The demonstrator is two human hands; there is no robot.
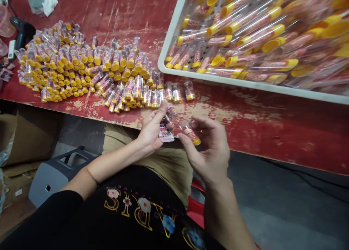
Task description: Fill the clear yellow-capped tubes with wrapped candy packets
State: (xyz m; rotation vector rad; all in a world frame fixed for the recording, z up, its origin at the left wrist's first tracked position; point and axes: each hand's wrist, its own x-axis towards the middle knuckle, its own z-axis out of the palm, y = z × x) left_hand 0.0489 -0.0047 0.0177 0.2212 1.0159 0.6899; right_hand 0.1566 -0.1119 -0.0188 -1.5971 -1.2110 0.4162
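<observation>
Packing workshop, red worktable [272, 126] (badly scuffed), massed capped tubes [75, 62], loaded white tray [245, 83]

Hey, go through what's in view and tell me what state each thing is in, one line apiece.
Left hand: closed on slips
Purple printed slips: held
Right hand: closed on a tube
Clear tube: held, tilted, yellow end toward the person
Small tubes: crowded together on the table
White tray: loaded with jumbled yellow-ended tubes
Red table: paint worn in patches
</observation>
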